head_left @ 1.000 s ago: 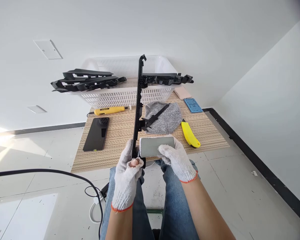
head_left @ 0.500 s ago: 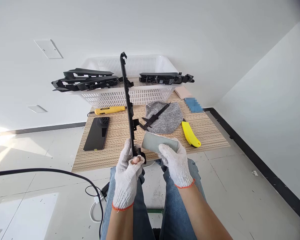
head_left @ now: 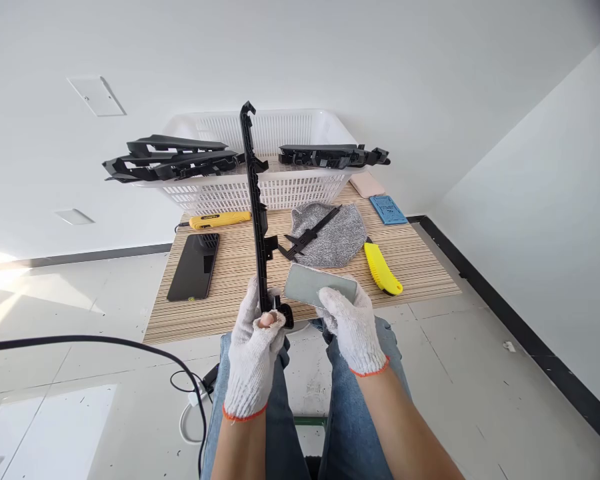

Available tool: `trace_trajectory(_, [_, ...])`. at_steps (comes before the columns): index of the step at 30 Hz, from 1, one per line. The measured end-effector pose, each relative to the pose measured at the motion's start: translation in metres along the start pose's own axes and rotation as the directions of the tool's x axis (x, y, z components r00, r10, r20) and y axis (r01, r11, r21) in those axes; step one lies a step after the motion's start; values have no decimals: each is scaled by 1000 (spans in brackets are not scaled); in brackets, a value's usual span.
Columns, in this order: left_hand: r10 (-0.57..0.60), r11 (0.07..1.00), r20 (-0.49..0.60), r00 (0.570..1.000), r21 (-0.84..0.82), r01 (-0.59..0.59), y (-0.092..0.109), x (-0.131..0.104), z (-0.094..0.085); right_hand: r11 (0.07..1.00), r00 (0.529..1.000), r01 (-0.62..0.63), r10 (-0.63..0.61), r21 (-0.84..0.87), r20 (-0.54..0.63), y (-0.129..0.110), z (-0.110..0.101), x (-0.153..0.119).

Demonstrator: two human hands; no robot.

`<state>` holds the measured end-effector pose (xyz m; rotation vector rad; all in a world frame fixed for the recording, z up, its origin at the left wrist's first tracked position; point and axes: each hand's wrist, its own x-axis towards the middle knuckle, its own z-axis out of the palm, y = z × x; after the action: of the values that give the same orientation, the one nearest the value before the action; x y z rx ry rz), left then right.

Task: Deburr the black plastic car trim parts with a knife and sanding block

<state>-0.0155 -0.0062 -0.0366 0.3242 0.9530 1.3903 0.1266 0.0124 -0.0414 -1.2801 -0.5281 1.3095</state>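
Note:
My left hand (head_left: 255,353), in a white knit glove with the bare thumb tip showing, is closed around the lower end of a long black plastic trim strip (head_left: 257,220). The strip stands nearly upright, with clips and tabs along its side and a hooked top. In my gloved right hand (head_left: 350,327) is a flat grey rectangular pad (head_left: 305,283), pinched with the thumb on its face. The pad is beside the strip's lower part, with a small gap between them. The fingers behind the pad are partly hidden.
Beyond the strip, a white plastic basket (head_left: 215,198) carries black plastic parts (head_left: 325,155) across its rim. On the table (head_left: 180,327) lie a phone (head_left: 194,267), a yellow corded tool (head_left: 220,220), a caliper (head_left: 307,237) on a grey cloth (head_left: 347,233), a yellow-handled knife (head_left: 381,267) and a blue packet (head_left: 389,209).
The strip has turned slightly in my left hand, showing more of its face and the round end piece. My right hand and the pad have barely moved.

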Motion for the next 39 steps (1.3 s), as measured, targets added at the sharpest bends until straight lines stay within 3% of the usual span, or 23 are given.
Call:
trace_trajectory(6, [24,1000,54,998,13,-25,0,0,-2,1000,1000,-27,27,3,-4,1,-1,-1])
trace_trajectory(12, [32,999,21,999,9,-32,-2,3,-4,998,993,-11,18,-65,119,-4,1,-3])
trace_trajectory(16, [25,1000,37,999,3,-25,0,2,-4,998,991,-15,23,-61,135,-4,0,-2])
trace_trajectory(28, [41,999,39,998,8,-41,-3,2,-6,996,990,-23,35,-83,140,-3,-1,-1])
trace_trajectory(39, [54,998,50,997,14,-55,-4,3,-7,992,998,23,-16,-127,55,1,3,1])
